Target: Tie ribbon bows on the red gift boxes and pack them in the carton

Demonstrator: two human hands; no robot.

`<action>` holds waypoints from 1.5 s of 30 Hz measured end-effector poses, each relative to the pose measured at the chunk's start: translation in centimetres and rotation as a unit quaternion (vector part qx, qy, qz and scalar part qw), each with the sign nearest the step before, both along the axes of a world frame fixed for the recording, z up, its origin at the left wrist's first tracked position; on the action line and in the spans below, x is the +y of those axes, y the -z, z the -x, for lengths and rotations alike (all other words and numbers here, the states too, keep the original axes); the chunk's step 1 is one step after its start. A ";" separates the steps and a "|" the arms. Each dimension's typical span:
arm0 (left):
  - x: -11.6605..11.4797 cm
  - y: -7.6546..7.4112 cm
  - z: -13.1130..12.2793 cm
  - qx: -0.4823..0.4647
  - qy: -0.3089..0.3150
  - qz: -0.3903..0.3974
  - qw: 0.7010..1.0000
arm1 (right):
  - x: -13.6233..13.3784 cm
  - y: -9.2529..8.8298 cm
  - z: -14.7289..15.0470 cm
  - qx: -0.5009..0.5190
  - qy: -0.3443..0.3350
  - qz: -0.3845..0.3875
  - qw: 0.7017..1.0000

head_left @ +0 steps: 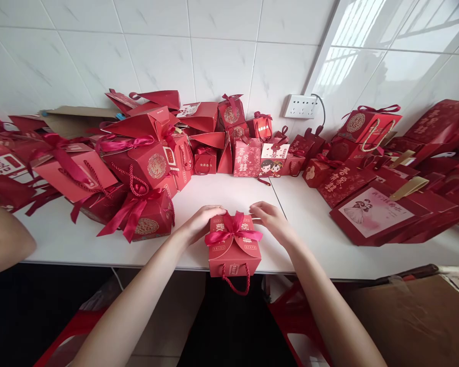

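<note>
A red gift box (234,250) with gold lettering sits at the front edge of the white table, a magenta ribbon bow (234,232) tied over its top. A twisted red cord handle (237,288) hangs from its near side. My left hand (204,221) holds the box at its back left corner, the fingertips resting along the rear edge. Beside the back right corner is my right hand (271,216), its fingers bent and apart; whether they touch the box is hard to see. The far side of the box is hidden.
Red gift boxes (147,163) are heaped on the left, and more small boxes (248,155) line the tiled wall. Red bags (371,209) lie on the right. A power strip (301,106) is on the wall. A cardboard carton (413,316) stands lower right; another person's arm (3,239) shows left.
</note>
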State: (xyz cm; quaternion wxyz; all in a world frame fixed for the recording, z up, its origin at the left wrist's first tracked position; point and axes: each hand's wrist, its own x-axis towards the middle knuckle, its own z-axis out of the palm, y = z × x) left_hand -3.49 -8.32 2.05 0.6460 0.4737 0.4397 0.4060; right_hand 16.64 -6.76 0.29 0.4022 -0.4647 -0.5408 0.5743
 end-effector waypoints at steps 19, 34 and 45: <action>-14.4 0.7 -0.2 0.046 0.294 -0.142 0.944 | -7.4 0.6 -4.5 -0.166 0.226 -0.250 0.927; -4.3 1.8 -2.6 0.194 -0.066 -0.154 0.966 | -3.1 1.3 -3.7 -0.070 -0.080 -0.201 0.974; -6.1 -1.0 -0.8 0.123 -0.035 -0.180 0.975 | -7.4 -0.1 -3.9 -0.131 -0.027 -0.358 0.924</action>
